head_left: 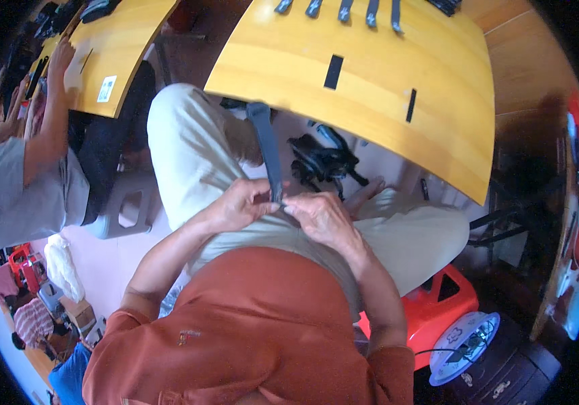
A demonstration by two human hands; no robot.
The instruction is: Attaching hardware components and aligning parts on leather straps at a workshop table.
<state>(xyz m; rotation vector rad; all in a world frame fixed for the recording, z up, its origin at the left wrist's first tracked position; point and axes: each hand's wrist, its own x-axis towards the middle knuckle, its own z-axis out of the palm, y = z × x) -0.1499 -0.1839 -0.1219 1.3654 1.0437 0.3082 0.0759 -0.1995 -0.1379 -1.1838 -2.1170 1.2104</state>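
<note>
A dark grey strap (266, 138) with a wide, rounded far end hangs over my lap and narrows toward my fingers. My left hand (242, 204) pinches its near end between thumb and fingers. Close beside it, my right hand (324, 217) has its thumb and fingertips closed at the same tip. Whatever small part lies between the fingertips is too small to make out. Several similar dark straps (344, 11) lie in a row along the far part of the yellow table (370, 81).
Two black strips (333, 72) rest on the tabletop. Black items (326, 158) lie on the floor below it. To my left, a person in grey (23, 192) works at another yellow table (110, 57). A red stool (431, 307) and a white basin (465, 347) stand at my right.
</note>
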